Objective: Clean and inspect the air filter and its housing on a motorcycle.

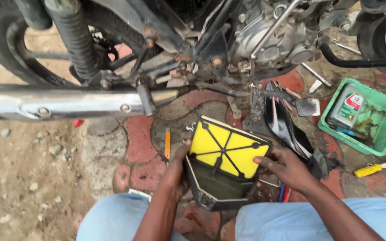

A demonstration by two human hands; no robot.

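Note:
A yellow air filter in a black frame with crossed ribs is held between my two hands, tilted toward me, above my knees. My left hand grips its left lower edge and the dark housing beneath it. My right hand holds the filter's right edge, thumb on the yellow face. In front of me stands a motorcycle with its engine exposed.
A chrome exhaust pipe runs across the left. A black side panel lies on the paving. A green tray holds an oil bottle. A yellow screwdriver and an orange tool lie on the ground.

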